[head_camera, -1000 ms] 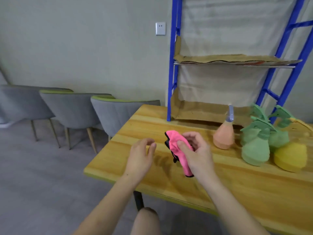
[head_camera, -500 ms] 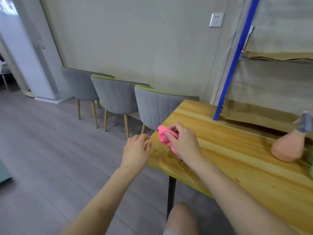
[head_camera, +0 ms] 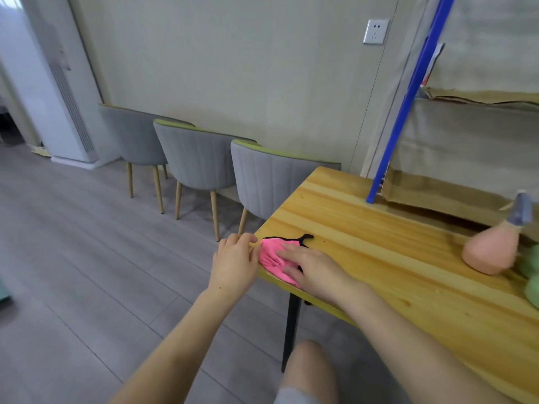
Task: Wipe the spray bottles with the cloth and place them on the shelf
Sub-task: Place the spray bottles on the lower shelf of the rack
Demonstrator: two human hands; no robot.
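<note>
The soft pink cloth with a black edge lies on the near left corner of the yellow wooden table. The right hand lies flat on top of it, with its fingers straight and spread, and presses it down. It does not grip the cloth. The left hand is just beside the cloth, at the table's edge. Its fingers are bent a little and the tips are right at the cloth's left side. It is too hard to tell if they pinch the cloth or only touch it.

The round peach plastic spray bottle with a grey top stands on the table, off to the right and well apart from the hands. Just beside it, bits of green bottles peek in at the picture's edge. No hand is near them.

The blue metal shelf with brown cardboard on its boards stands at the back of the table. The parts that show hold no bottles. The rest is out of the picture.

So the job looks close to its start. No bottle is being wiped, and none shows on the shelf. The person seems to be getting the cloth ready. What is left is to pick up the cloth, wipe each bottle, and set each one on the shelf. It cannot be told if any bottle is clean already.
</note>
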